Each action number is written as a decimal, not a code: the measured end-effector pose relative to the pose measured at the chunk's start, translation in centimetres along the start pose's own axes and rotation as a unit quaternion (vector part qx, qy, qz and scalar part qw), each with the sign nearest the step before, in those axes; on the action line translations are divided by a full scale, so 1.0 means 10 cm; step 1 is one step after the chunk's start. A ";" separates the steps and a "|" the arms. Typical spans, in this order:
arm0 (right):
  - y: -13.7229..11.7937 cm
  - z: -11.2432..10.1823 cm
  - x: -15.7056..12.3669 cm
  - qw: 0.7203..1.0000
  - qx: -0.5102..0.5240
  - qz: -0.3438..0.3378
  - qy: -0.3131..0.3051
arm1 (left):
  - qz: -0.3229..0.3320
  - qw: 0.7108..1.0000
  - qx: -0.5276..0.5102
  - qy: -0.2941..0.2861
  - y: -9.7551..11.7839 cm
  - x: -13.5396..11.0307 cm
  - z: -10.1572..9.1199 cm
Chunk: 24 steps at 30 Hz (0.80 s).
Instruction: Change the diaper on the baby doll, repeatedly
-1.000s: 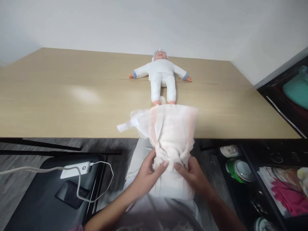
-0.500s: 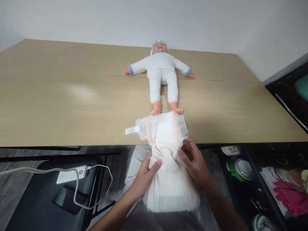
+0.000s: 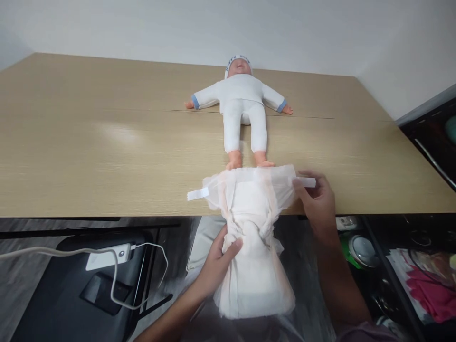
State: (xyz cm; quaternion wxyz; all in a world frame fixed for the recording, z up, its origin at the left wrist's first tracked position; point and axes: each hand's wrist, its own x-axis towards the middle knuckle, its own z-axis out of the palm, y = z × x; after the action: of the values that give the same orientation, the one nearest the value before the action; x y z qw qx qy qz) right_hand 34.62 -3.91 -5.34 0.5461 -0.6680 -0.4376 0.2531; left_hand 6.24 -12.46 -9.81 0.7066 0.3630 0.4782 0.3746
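A white diaper (image 3: 251, 199) lies unfolded, its upper part on the table and its lower part hanging over the front edge towards me. My left hand (image 3: 223, 254) grips its left side near the gathered middle, thumb on top. At the upper right, my right hand (image 3: 315, 197) pinches the diaper's right wing by its white fastening tab (image 3: 307, 182). The left fastening tab (image 3: 197, 194) sticks out flat over the table. Just beyond the diaper, a baby doll (image 3: 244, 90) in white clothes and a cap lies on its back, arms spread, feet close to the diaper's top edge.
The wooden table (image 3: 107, 156) reaches back to the wall. Below left, a black chair (image 3: 46, 294) holds a white power bank (image 3: 109, 256) with a cable and a dark phone (image 3: 103, 293). At lower right, a shelf carries a green-and-white container (image 3: 361, 250) and pink cloth (image 3: 432, 292).
My right hand has moved up and right from the diaper's middle to its right wing, which is now spread outward with its tab showing. My left hand keeps its hold.
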 end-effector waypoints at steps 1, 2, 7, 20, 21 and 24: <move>0.01 -0.03 0.01 0.999 -0.034 -0.021 0.015 | -0.002 1.000 -0.003 0.001 0.00 0.00 0.01; 0.01 -0.05 0.00 0.996 -0.073 -0.046 0.028 | -0.003 1.000 -0.005 0.002 -0.01 0.00 0.02; -0.21 0.07 -0.31 0.938 -0.250 -0.240 0.002 | 0.004 1.000 0.006 0.009 -0.01 0.03 0.11; -0.28 0.67 -0.36 0.798 -0.331 -0.333 -0.376 | 0.309 0.841 0.437 -0.077 0.83 0.06 -0.49; -0.27 0.67 -0.37 0.799 -0.332 -0.334 -0.373 | 0.362 0.809 0.458 -0.063 0.98 0.14 -0.53; -0.28 0.66 -0.37 0.798 -0.331 -0.335 -0.375 | 0.456 0.701 0.548 -0.025 1.45 0.60 -0.56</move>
State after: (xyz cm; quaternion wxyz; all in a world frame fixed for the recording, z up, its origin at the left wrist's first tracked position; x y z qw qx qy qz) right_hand 26.61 -3.66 -4.96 0.1358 -0.4725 -0.8619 0.1243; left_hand -0.15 0.30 -1.17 0.1382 0.8688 0.3573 0.3137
